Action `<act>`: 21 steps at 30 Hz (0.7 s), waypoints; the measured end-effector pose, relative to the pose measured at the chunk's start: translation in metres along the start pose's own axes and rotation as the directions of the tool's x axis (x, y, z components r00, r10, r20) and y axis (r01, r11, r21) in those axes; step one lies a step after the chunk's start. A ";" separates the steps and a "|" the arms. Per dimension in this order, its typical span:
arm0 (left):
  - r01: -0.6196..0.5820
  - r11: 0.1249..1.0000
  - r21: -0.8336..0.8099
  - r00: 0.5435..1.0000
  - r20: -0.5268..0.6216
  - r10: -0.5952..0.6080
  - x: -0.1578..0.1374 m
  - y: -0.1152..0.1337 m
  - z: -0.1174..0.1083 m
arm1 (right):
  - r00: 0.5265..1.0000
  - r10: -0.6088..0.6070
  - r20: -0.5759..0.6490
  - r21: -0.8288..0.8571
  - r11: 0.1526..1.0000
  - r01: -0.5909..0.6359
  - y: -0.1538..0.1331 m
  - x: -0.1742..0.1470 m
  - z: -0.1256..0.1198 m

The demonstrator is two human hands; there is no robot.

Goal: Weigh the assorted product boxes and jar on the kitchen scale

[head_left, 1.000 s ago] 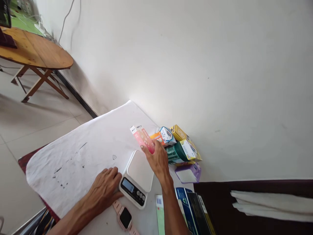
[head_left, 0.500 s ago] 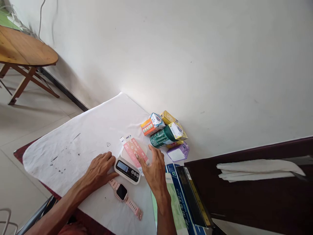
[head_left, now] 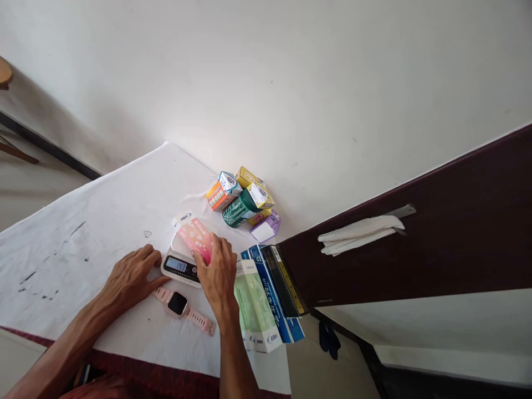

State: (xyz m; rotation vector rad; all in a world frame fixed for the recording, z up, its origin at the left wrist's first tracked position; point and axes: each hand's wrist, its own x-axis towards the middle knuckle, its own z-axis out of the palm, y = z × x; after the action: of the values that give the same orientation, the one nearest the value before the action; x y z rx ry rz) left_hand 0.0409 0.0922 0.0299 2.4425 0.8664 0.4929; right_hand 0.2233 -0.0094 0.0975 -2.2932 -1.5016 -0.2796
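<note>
A pink and white carton with a flower print lies across the white digital scale. My right hand is closed around the carton's near end, thumb on its left side. The scale's display shows digits that look like 147. My left hand rests on the cloth just left of the scale, fingers loosely out and thumb stretched toward the scale's corner. Below the scale a pink-strapped smartwatch lies flat, the tip of its strap near my left thumb.
Several small cartons and a green cylindrical container stand against the wall. Long boxes, green and blue, line the right side of the white-covered table. A folded white cloth hangs on the dark panel at right.
My right hand has closed on the pink carton, its fingers coming down from a spread pose. The scale's reading rose from 0. The view has shifted right.
</note>
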 end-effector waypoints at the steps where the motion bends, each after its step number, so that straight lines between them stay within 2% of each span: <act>1: 0.002 1.000 0.004 1.000 0.000 -0.002 0.000 0.000 -0.001 | 0.999 0.020 -0.037 0.002 1.000 -0.020 0.003 -0.005 -0.011; 5: 0.002 1.000 0.009 1.000 -0.012 -0.002 -0.001 0.001 -0.002 | 0.973 0.115 -0.201 -0.067 0.989 -0.131 0.029 -0.030 -0.059; 9: 0.005 1.000 0.012 1.000 -0.030 -0.005 -0.001 0.001 -0.002 | 0.951 0.171 -0.257 -0.197 0.954 -0.225 0.065 -0.065 -0.089; 14: 0.009 1.000 0.013 1.000 -0.026 -0.008 -0.001 0.001 -0.002 | 0.931 0.262 -0.253 -0.253 0.911 -0.325 0.092 -0.101 -0.083; 18: 0.006 1.000 0.002 1.000 -0.007 -0.006 0.000 0.002 -0.005 | 0.935 0.275 -0.223 -0.248 0.912 -0.327 0.097 -0.112 -0.067; 21: 0.011 1.000 -0.002 1.000 -0.003 -0.011 0.000 0.004 -0.007 | 0.944 0.253 -0.213 -0.263 0.915 -0.305 0.095 -0.111 -0.069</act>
State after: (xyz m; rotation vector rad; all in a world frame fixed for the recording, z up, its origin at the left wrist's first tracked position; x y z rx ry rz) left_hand 0.0394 0.0920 0.0372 2.4347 0.8796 0.4940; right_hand 0.2673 -0.1646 0.0993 -2.5968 -1.0846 -0.6406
